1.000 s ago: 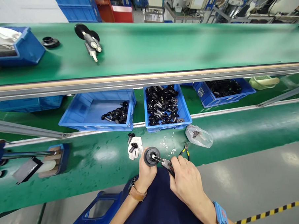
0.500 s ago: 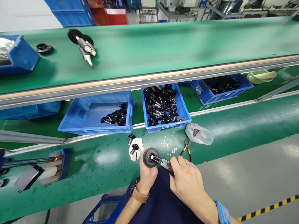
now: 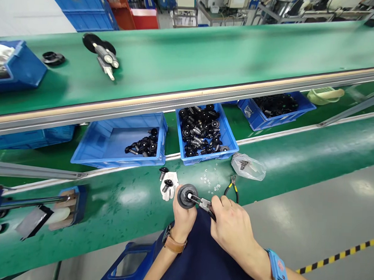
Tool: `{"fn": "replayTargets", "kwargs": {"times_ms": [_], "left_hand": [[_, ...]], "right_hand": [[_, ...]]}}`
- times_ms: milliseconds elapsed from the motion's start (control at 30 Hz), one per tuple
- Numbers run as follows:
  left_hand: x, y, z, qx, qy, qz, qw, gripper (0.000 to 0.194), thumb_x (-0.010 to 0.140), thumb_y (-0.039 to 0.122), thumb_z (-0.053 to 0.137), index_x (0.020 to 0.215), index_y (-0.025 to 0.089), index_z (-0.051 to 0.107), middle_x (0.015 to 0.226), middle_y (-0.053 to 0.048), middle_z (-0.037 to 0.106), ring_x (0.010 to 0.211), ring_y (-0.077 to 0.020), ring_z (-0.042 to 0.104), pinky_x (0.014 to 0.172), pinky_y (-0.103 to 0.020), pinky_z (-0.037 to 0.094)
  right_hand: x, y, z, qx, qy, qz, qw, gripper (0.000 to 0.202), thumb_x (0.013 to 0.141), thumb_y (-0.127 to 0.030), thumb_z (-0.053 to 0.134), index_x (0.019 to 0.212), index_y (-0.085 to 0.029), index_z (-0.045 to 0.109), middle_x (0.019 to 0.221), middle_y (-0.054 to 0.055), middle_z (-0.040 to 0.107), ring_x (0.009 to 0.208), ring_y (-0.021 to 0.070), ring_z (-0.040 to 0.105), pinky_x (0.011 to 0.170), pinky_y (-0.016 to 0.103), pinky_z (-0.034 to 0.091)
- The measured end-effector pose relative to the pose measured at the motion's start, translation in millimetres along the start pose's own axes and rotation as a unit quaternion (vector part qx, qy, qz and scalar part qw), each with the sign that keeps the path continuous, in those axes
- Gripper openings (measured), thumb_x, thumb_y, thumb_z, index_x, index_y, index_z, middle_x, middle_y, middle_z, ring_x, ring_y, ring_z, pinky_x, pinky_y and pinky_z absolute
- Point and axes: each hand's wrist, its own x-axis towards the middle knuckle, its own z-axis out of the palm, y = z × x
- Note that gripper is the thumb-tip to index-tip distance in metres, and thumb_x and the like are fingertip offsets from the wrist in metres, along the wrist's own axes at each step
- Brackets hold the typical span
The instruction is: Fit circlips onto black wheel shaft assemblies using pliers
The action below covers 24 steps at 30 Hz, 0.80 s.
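My left hand [image 3: 183, 218] is closed around a black round part [image 3: 183, 201], its disc face turned up toward me with a small light centre. My right hand [image 3: 230, 218] grips a pair of pliers [image 3: 205, 204], their tips touching the middle of the disc. Left of my left hand, a white glove [image 3: 171, 194] lies on the green bench with a black part [image 3: 167, 184] on it. Another black part [image 3: 163, 172] rests at its upper edge. Small white rings [image 3: 210, 183] are scattered beyond my hands. Yellow-and-black cutters [image 3: 232, 188] lie near my right hand.
Two blue bins, one on the left [image 3: 106, 147] and one in the middle [image 3: 186, 161], hold black parts. A clear plastic bag [image 3: 252, 168] sits right of them. Above runs a raised green shelf [image 3: 190, 57] with a metal edge. A fixture [image 3: 69, 209] stands at left.
The whole view has shifted very slightly. Both hands keep the same hold, with the plier tips still at the centre of the black part.
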Motion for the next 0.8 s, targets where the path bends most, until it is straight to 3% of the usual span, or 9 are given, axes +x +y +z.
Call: {"fn": "replayTargets", "kwargs": {"times_ms": [500, 800], "left_hand": [[2.1, 2.5, -1.1, -0.004, 0.001, 0.004, 1.000, 0.028, 0.079, 0.004, 0.053, 0.099, 0.020, 0.063, 0.091, -0.005, 0.067, 0.084, -0.0205, 0.066, 0.080, -0.034, 0.056], [3.7, 1.9, -2.1, 0.002, -0.001, 0.010, 1.000, 0.026, 0.080, 0.004, 0.053, 0.097, 0.021, 0.064, 0.091, -0.004, 0.067, 0.084, -0.0205, 0.066, 0.080, -0.034, 0.056]], "right_hand": [[5.2, -2.3, -8.2, -0.004, -0.086, 0.017, 0.996, 0.020, 0.078, -0.010, 0.058, 0.091, -0.023, 0.053, 0.083, 0.002, 0.063, 0.072, 0.0205, 0.062, 0.065, 0.035, 0.026], [6.3, -1.9, -8.6, -0.007, -0.084, 0.012, 0.996, 0.020, 0.077, -0.009, 0.059, 0.090, -0.023, 0.053, 0.082, 0.002, 0.064, 0.069, 0.0190, 0.062, 0.063, 0.034, 0.025]]}}
